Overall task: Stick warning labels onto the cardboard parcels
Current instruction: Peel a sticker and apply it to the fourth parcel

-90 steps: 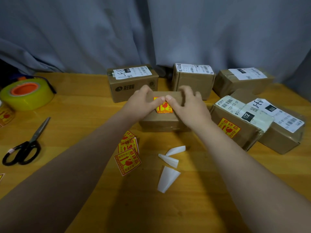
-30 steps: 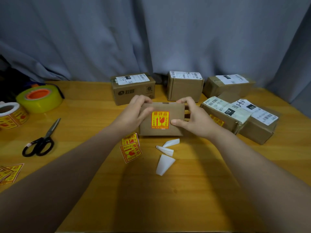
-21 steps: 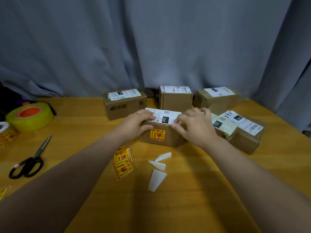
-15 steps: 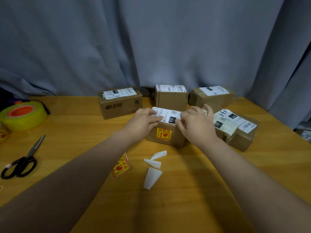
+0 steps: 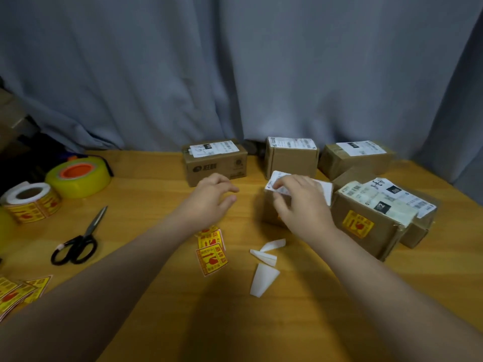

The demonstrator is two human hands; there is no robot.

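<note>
My right hand (image 5: 300,202) rests on top of a small cardboard parcel (image 5: 269,207) with a white shipping label, fingers curled over its near face; the warning sticker there is hidden by the hand. Beside it on the right stands a parcel with a yellow-red warning label (image 5: 358,226). My left hand (image 5: 211,199) hovers left of the parcel, holding nothing, fingers loosely spread. Loose warning labels (image 5: 211,254) lie on the table below my left hand. Three parcels stand at the back (image 5: 214,163), (image 5: 291,158), (image 5: 352,158).
A roll of warning labels (image 5: 31,202) and a yellow tape roll (image 5: 78,176) sit at the left, with scissors (image 5: 81,241) nearer. White backing scraps (image 5: 262,265) lie in the middle. More labels (image 5: 15,293) lie at the left edge. A grey curtain hangs behind.
The labelled parcel was turned upright and slid right, next to the labelled parcel there. My left hand has let go of it and drawn back to the left; my right hand stays on it.
</note>
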